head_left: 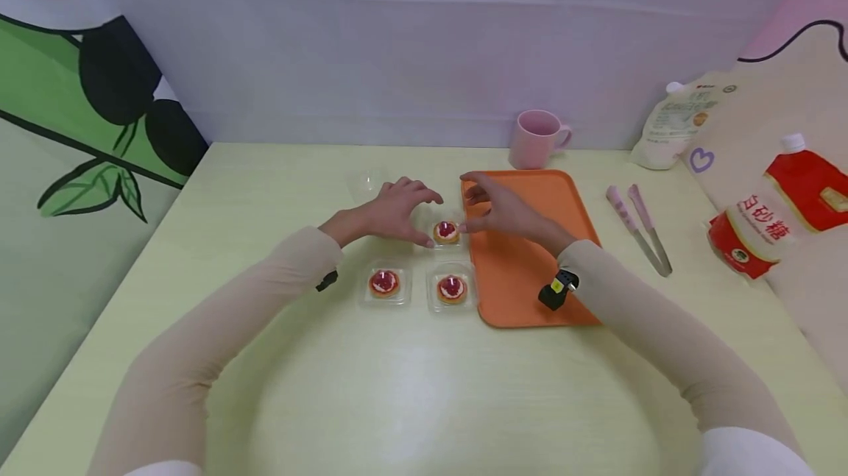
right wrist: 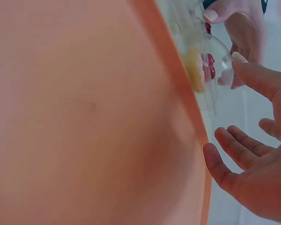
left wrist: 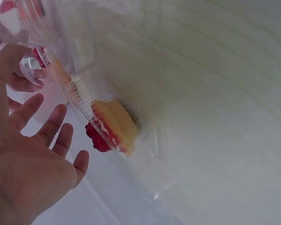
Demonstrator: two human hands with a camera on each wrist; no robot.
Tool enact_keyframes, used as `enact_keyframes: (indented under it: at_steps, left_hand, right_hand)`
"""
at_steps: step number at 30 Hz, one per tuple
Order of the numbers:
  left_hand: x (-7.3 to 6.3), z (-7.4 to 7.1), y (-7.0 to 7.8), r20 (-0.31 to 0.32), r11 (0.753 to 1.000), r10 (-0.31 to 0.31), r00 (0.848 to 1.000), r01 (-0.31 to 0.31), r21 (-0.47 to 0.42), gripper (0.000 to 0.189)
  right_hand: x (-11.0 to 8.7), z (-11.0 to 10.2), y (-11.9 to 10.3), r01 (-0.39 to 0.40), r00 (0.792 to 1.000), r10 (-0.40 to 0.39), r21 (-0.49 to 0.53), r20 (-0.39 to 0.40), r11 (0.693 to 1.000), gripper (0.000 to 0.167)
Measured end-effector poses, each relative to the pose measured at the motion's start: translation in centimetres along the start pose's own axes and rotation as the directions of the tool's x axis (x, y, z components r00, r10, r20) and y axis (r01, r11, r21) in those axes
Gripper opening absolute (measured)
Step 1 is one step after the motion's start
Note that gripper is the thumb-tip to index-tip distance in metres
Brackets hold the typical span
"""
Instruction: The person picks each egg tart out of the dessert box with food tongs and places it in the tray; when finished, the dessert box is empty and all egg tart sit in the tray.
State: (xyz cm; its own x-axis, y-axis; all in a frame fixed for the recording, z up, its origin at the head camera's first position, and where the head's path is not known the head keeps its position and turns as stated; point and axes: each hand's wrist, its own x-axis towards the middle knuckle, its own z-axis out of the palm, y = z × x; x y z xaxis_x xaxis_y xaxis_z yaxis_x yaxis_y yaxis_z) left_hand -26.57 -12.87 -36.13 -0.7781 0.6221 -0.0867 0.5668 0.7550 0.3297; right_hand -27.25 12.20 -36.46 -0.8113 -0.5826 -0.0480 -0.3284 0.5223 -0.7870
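Note:
A fruit tart (head_left: 446,232) with a red topping sits in a clear plastic box between my two hands. My left hand (head_left: 397,212) is beside it on the left, fingers spread and loosely curved. On the right, over the tray's edge, my right hand (head_left: 503,211) is also loosely curved, thumb close to the box. In the right wrist view a clear domed lid (right wrist: 222,61) covers the tart; whether the fingertips touch it I cannot tell. Two more boxed tarts lie nearer me, a left tart (head_left: 384,283) and a right tart (head_left: 452,289).
An orange tray (head_left: 523,299) lies beneath my right arm. Behind my left hand is a clear plastic piece (head_left: 367,180). A pink mug (head_left: 536,139) stands at the back, with pink-handled utensils (head_left: 641,229), a white pouch (head_left: 676,126) and a red-white bag (head_left: 762,222) to the right.

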Motion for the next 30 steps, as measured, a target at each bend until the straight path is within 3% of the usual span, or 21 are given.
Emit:
enact_keyframes:
  at_steps: [5, 18, 30]
  left_hand:
    - [0.1, 0.0, 0.5, 0.019, 1.0, -0.012, 1.0, 0.012, 0.017, 0.073]
    - [0.0, 0.4, 1.1, 0.011, 0.999, 0.004, 1.0, -0.005, 0.034, 0.07]
    - [0.6, 1.1, 1.4, 0.048, 0.976, -0.011, 0.999, 0.0, 0.217, 0.078]
  right_hand:
    - [-0.4, 1.0, 0.1, 0.042, 0.999, -0.042, 0.009, -0.001, 0.999, 0.085]
    - [-0.8, 2.3, 0.1, 0.074, 0.997, -0.072, -0.118, 0.019, 0.99, 0.076]
    - [-0.8, 2.5, 0.2, 0.054, 0.998, -0.056, -0.127, -0.009, 0.99, 0.071]
